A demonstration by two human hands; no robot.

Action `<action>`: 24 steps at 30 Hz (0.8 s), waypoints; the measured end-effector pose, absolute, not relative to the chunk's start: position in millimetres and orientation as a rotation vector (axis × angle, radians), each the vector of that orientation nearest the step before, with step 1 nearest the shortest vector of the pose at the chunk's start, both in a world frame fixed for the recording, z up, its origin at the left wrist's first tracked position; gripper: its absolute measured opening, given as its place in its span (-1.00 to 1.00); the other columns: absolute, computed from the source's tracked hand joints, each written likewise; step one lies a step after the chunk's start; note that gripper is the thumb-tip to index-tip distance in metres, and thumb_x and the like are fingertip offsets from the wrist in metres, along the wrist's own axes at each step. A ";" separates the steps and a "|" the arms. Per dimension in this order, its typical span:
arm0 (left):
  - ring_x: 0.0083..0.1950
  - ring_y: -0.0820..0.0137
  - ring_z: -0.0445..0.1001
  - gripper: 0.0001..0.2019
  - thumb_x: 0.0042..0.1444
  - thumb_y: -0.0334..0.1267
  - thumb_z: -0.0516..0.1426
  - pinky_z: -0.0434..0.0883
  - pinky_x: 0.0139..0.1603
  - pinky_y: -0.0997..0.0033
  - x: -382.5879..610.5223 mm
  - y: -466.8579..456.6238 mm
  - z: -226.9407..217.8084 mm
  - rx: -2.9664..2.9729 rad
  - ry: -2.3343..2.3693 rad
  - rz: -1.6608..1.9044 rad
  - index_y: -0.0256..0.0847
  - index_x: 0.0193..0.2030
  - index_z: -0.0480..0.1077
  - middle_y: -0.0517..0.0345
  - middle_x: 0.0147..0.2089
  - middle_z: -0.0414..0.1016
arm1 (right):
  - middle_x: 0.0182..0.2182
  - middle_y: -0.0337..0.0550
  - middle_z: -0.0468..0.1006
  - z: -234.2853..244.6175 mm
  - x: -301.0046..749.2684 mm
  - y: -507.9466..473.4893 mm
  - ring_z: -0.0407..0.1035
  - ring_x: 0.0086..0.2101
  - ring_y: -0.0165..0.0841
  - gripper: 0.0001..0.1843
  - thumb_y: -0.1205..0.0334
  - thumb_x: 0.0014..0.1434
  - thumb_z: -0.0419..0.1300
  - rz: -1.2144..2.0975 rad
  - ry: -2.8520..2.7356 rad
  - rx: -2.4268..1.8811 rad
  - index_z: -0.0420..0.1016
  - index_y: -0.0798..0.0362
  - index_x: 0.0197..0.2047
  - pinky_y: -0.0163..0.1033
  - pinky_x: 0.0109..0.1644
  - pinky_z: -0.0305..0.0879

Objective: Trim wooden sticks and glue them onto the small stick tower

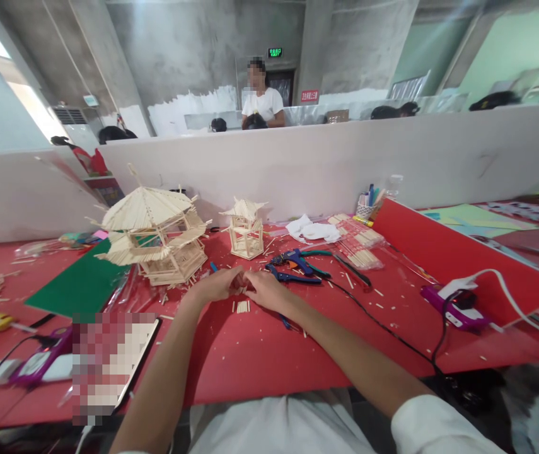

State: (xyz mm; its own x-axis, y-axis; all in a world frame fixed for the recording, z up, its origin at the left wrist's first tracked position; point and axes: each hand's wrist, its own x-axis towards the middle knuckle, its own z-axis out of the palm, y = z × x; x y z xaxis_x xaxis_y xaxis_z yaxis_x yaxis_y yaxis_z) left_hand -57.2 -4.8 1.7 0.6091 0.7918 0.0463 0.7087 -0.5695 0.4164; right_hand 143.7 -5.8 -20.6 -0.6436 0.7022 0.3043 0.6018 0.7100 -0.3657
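My left hand (217, 285) and my right hand (265, 290) meet fingertip to fingertip above the red table (260, 353). Both are closed in a pinch; what they hold is too small to make out. Just below them lies a small bundle of short wooden sticks (243, 306). A large stick-built pavilion model (156, 233) stands to the left on a green mat (80, 284). A smaller stick pavilion (246, 228) stands behind my hands.
Blue-handled pliers and cutters (297, 263) lie right of my hands, with a bag of sticks (361, 243) and white cloth (311, 230) beyond. A purple glue gun (456, 309) with cable sits far right, another (37, 362) at the left. A white partition (297, 164) runs behind; a person stands beyond it.
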 end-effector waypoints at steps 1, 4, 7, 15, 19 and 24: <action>-0.23 0.32 0.50 -0.80 0.07 -0.31 0.15 0.31 -0.26 0.46 -56.8 -4.8 1.3 2.475 1.206 0.324 -0.18 -0.14 0.29 0.08 -0.24 0.53 | -0.23 -0.03 0.57 -22.3 142.7 -5.3 0.46 -0.22 -0.25 -0.77 0.31 0.16 0.25 0.314 -2.495 -0.997 0.40 0.10 -0.09 -0.25 -0.16 0.21; -0.23 0.31 0.51 -0.79 0.08 -0.29 0.15 0.31 -0.29 0.47 -55.8 -4.4 -0.2 2.464 1.204 0.327 -0.19 -0.13 0.28 0.06 -0.25 0.54 | -0.22 -0.01 0.57 -26.8 140.2 -3.8 0.46 -0.22 -0.24 -0.75 0.35 0.15 0.21 0.305 -2.500 -0.989 0.39 0.10 -0.07 -0.25 -0.17 0.22; -0.21 0.30 0.51 -0.78 0.09 -0.29 0.15 0.30 -0.29 0.47 -55.8 -4.3 -0.8 2.473 1.218 0.335 -0.19 -0.12 0.27 0.04 -0.23 0.54 | -0.22 0.02 0.58 -30.2 138.3 -2.1 0.46 -0.23 -0.22 -0.74 0.39 0.14 0.17 0.282 -2.507 -0.996 0.38 0.12 -0.06 -0.25 -0.20 0.22; -0.24 0.30 0.51 -0.80 0.10 -0.27 0.15 0.26 -0.33 0.48 -54.1 -3.7 -0.6 2.480 1.210 0.333 -0.19 -0.14 0.25 0.07 -0.26 0.54 | -0.19 0.04 0.58 -35.2 135.5 -0.2 0.47 -0.21 -0.20 -0.70 0.39 0.13 0.16 0.295 -2.511 -0.984 0.36 0.12 -0.03 -0.24 -0.20 0.21; -0.27 0.33 0.50 -0.80 0.09 -0.28 0.16 0.26 -0.33 0.49 -55.0 -2.8 -2.2 2.471 1.192 0.344 -0.19 -0.16 0.25 0.08 -0.28 0.52 | -0.19 0.00 0.58 -35.2 134.3 -1.0 0.47 -0.22 -0.22 -0.72 0.41 0.14 0.13 0.276 -2.517 -0.996 0.37 0.10 -0.05 -0.25 -0.20 0.20; -0.25 0.30 0.50 -0.76 0.06 -0.27 0.18 0.30 -0.30 0.47 -58.2 -3.0 -1.8 2.437 1.183 0.341 -0.19 -0.14 0.27 0.08 -0.29 0.53 | -0.21 -0.02 0.59 -32.6 135.8 -1.6 0.47 -0.22 -0.24 -0.71 0.42 0.13 0.12 0.287 -2.516 -1.009 0.38 0.09 -0.05 -0.27 -0.21 0.20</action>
State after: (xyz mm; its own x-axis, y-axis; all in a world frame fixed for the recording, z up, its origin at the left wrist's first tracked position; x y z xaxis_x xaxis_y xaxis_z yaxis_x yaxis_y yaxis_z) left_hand -58.2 -3.0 -1.8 0.6101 0.7913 0.0403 0.6916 -0.5567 0.4602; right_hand 135.8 -1.6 -32.6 -0.6523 0.6968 0.2983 0.6118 0.7164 -0.3354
